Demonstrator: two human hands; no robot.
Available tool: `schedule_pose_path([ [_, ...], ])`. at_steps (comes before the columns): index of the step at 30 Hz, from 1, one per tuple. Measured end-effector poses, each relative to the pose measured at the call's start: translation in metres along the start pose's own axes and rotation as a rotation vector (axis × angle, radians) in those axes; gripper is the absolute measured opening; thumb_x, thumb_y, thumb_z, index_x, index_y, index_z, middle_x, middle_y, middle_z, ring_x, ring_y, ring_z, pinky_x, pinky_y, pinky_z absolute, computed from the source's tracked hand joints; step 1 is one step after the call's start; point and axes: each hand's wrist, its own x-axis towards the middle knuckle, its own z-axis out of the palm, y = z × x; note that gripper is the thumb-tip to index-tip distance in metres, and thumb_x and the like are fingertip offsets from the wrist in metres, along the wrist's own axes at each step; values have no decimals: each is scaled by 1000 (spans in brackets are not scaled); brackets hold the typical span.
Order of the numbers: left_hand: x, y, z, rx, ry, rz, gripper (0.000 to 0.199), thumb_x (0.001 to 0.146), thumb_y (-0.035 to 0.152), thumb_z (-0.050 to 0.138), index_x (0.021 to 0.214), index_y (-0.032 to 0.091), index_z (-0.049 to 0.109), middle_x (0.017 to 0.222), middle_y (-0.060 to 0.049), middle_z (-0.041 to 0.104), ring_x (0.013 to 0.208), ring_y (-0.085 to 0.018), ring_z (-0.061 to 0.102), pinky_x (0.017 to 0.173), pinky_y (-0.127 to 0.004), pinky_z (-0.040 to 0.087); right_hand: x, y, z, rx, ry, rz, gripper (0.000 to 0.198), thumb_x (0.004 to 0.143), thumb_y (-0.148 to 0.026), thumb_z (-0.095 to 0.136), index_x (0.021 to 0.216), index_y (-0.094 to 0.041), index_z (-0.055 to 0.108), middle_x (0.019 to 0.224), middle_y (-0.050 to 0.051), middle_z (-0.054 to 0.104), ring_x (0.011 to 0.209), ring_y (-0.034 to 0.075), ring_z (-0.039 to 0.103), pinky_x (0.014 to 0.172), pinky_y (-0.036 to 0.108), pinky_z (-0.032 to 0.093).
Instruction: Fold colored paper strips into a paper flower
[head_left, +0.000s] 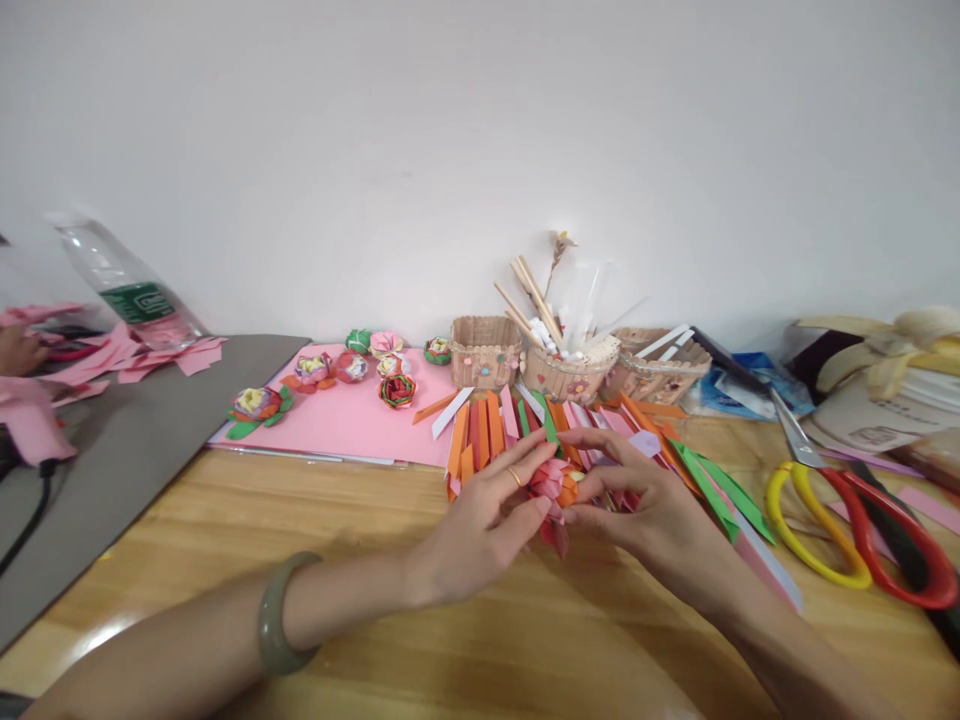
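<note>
A paper flower [551, 482] with pink and orange petals is held up between both hands over the wooden table. My left hand [487, 525], with a ring and a green bangle at its wrist, has its fingers closed on the flower's left side. On the other side, my right hand [645, 500] pinches the orange petals with thumb and fingers. A green paper tip rises behind the fingertips. Just beyond the hands lie folded paper strips [476, 437] in orange, pink, green and white. The flower's underside is partly covered by the fingers.
Several finished paper flowers [396, 391] sit on pink sheets [360, 425]. Woven baskets [486, 352] with sticks stand along the wall. Scissors [821, 520] with red and yellow handles lie right. Far left are a plastic bottle [139, 295] and another person's hand [21, 350].
</note>
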Motion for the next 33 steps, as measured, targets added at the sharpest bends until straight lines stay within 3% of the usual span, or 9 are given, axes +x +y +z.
schedule_pose_path([
  [5, 0, -2, 0, 3, -2, 15, 43, 85, 24, 44, 128, 27, 42, 143, -3, 30, 129, -24, 31, 106, -47, 25, 0, -1, 1, -6, 17, -6, 19, 70, -29, 66, 53, -22, 67, 115, 6, 52, 109, 25, 48, 93, 39, 37],
  [9, 2, -3, 2, -28, 17, 25, 40, 86, 26, 44, 125, 23, 45, 141, -5, 33, 129, -22, 29, 107, -42, 24, 0, 0, 2, -41, 55, -36, 19, 71, -28, 64, 54, -21, 67, 111, 7, 55, 105, 25, 51, 89, 40, 40],
  [12, 3, 0, 3, -104, 69, -14, 36, 86, 27, 44, 121, 23, 48, 137, -6, 39, 124, -21, 37, 103, -37, 31, -1, 1, 4, -114, 125, -100, 16, 73, -29, 62, 59, -23, 68, 105, 7, 60, 98, 25, 56, 84, 42, 42],
  [16, 5, 7, 5, -223, 116, -142, 30, 85, 27, 45, 114, 21, 50, 129, -7, 44, 99, -18, 55, 90, -33, 43, -3, 2, 7, -204, 218, -206, 12, 75, -27, 60, 67, -25, 70, 100, 6, 64, 91, 25, 59, 78, 42, 46],
  [24, 8, 6, 8, -395, 160, -152, 26, 82, 24, 49, 108, 21, 48, 99, -2, 54, 87, -13, 56, 81, -26, 45, -7, 4, 13, -454, 440, -481, 10, 77, -17, 59, 77, -22, 67, 100, 8, 64, 91, 24, 57, 74, 42, 47],
  [33, 4, 2, 11, -478, 107, -142, 47, 72, 15, 60, 114, 23, 40, 93, -3, 55, 83, -15, 57, 71, -27, 48, -9, 1, 15, -826, 645, -626, 6, 70, -13, 66, 73, -17, 65, 88, 11, 70, 80, 26, 60, 73, 46, 47],
])
